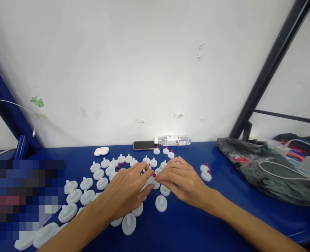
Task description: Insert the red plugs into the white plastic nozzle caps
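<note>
Several white disc-shaped caps with a short upright nozzle [129, 224] lie spread over the blue table, mostly to the left and around my hands. In the middle, my left hand [130, 185] curls its thumb and fingers around one white nozzle cap [150, 180], partly hidden by the hand. A small red tip cap [154, 175] shows on it, between the fingertips of both hands. My right hand [185, 179] reaches in from the right, its fingers pinched together at that red tip. Loose red tips [122, 163] lie beyond my left hand.
White caps with red tips stand at the back [166, 151] and right [206, 175]. Along the wall are a white case [101, 151], a phone [143, 145] and a water bottle [172, 140]. A dark plastic bag [265, 178] holding red pieces lies right.
</note>
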`<action>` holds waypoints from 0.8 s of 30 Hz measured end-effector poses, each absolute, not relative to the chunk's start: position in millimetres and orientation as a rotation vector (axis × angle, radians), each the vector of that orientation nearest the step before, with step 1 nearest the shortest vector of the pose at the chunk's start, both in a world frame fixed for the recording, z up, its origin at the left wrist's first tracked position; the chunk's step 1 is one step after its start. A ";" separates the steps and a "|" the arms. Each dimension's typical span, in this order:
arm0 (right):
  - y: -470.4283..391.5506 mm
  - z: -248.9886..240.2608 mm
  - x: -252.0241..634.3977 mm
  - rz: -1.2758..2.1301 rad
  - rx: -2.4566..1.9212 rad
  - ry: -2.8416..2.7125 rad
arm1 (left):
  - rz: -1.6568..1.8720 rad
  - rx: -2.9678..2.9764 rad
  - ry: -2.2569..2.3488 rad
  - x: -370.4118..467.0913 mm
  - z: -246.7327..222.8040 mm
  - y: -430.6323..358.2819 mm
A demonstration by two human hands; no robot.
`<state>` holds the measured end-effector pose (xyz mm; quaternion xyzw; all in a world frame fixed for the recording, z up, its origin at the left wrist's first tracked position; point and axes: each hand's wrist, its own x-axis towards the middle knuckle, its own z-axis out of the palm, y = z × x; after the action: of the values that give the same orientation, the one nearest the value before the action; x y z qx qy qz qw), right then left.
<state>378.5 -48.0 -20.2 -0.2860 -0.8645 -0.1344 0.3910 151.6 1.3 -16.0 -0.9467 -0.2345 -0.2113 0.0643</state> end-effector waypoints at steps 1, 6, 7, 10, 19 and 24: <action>-49.0 -20.2 377.7 -0.326 -0.738 -2.174 | -0.657 -2.855 -0.720 151.6 -15.9 2.0; -49.5 -23.6 377.6 -0.214 -0.936 -2.102 | -0.814 -2.843 -0.769 150.8 -11.9 1.1; -48.4 -25.1 378.1 -0.206 -0.955 -2.112 | -0.846 -2.850 -0.759 150.7 -11.4 -0.3; -44.8 -29.7 379.2 -0.227 -0.911 -2.129 | -0.914 -2.868 -0.707 151.2 -11.8 -5.4; -45.3 -31.1 377.6 -0.258 -0.881 -2.138 | -0.793 -2.811 -0.607 150.8 -10.6 -4.9; -46.7 -29.5 377.6 -0.250 -0.856 -2.165 | -0.708 -2.830 -0.617 149.3 -7.9 -2.5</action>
<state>377.6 -46.7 -29.5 -0.3366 -0.8517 -0.0982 0.3896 149.3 -2.5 -7.9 -0.9461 -0.2062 -0.2365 0.0799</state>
